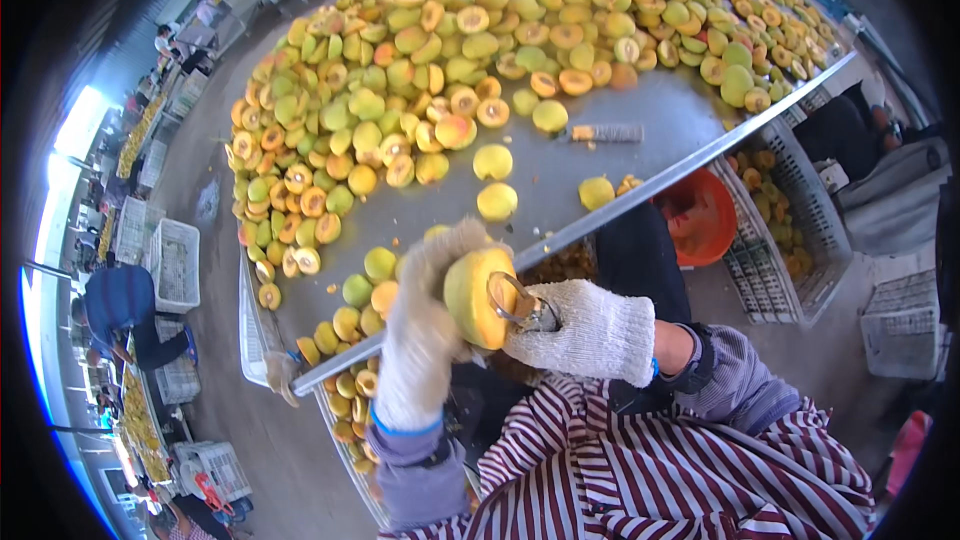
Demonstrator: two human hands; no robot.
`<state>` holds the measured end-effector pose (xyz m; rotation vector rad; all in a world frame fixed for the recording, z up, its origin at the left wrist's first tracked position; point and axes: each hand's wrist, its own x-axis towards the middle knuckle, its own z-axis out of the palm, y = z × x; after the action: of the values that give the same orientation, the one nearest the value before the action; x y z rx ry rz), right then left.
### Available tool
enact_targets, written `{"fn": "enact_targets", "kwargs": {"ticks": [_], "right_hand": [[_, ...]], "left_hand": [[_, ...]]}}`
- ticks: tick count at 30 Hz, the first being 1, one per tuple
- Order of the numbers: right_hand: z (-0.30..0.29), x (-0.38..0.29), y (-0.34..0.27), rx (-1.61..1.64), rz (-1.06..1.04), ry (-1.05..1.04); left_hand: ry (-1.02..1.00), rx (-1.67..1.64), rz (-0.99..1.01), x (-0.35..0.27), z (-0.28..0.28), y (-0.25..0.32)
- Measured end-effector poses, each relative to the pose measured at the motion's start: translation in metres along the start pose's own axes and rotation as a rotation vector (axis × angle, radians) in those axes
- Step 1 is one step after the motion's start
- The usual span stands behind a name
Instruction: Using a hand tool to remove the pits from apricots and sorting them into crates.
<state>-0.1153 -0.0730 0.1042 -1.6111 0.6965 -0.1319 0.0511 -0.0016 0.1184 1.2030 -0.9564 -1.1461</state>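
Observation:
My left hand (431,315), in a whitish knitted glove and partly blurred, holds a halved yellow peach-like fruit (472,296) near the metal table's front edge. In my right hand (589,330), also gloved, is a small pitting tool with a curved metal loop (512,296). The loop lies against the cut face of the fruit. Whether it has gone into the flesh is hard to tell. Beyond my hands, a large heap of halved fruit (420,52) covers much of the metal table (547,157). Two yellow-green fruit pieces (496,201) lie nearer to me.
A cylindrical object (607,133) lies on the table. Under its raised metal rim (675,165) stands a red bucket (694,217), beside a plastic crate of fruit (821,240). A crate holding fruit (345,457) is below my left arm. A co-worker (124,300) bends over at far left.

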Motion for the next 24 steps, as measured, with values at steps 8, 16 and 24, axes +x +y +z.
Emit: {"fn": "enact_targets", "kwargs": {"ticks": [8, 16, 24], "right_hand": [[0.009, 0.01, 0.024, -0.139, -0.11, 0.108], [0.015, -0.003, 0.007, -0.397, -0.094, -0.003], [0.009, 0.002, 0.018, 0.029, -0.052, 0.012]], "left_hand": [[0.214, 0.276, 0.309, -0.013, 0.02, -0.04], [0.4, -0.347, -0.009, -0.006, 0.02, -0.035], [0.226, 0.275, 0.348, -0.026, -0.025, -0.055]]}}
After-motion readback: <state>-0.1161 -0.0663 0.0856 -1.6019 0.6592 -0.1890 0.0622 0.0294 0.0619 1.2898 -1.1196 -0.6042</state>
